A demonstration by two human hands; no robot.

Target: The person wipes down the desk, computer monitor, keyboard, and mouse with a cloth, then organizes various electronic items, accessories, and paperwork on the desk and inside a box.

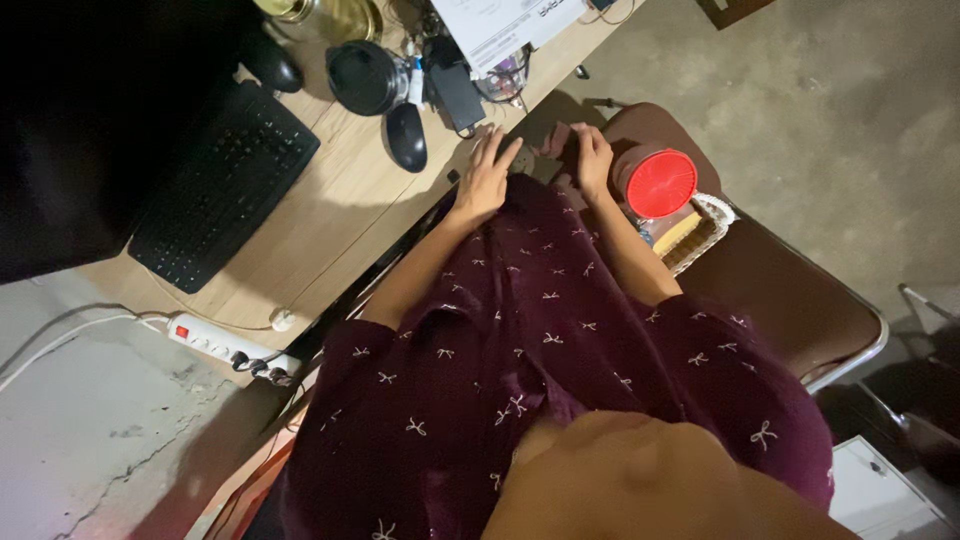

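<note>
White multi-socket power strip with a red switch (222, 343) lies at the lower left on the pale wooden desk (330, 200), several plugs seated in it. Above it, a black computer keyboard (222, 185) sits at an angle on the desk, below a dark monitor. Right of the keyboard, a black computer mouse (406, 136) rests on the desk, with a round black lidded container (361, 76) just behind it and a white printed sheet of paper (505, 25) at the top edge.

Left hand (487, 172) lies flat at the desk edge, fingers (485, 145) spread and extended, gripping nothing that can be seen; the fingertips reach toward a small dark maroon block-shaped object (553, 140).

That object sits between the two hands, at the corner of the desk, just beside the left fingertips and touching or nearly touching the right hand. Its exact nature cannot be told in the dim light.

Right hand (592, 158) is curled, fingers bent about the right side of the object; whether they actually clasp it cannot be told.

Right of that hand, a round container with a red ribbed lid (660, 183) stands in a pale woven basket (712, 228). The basket rests on a brown padded chair with a metal frame (790, 300).
</note>
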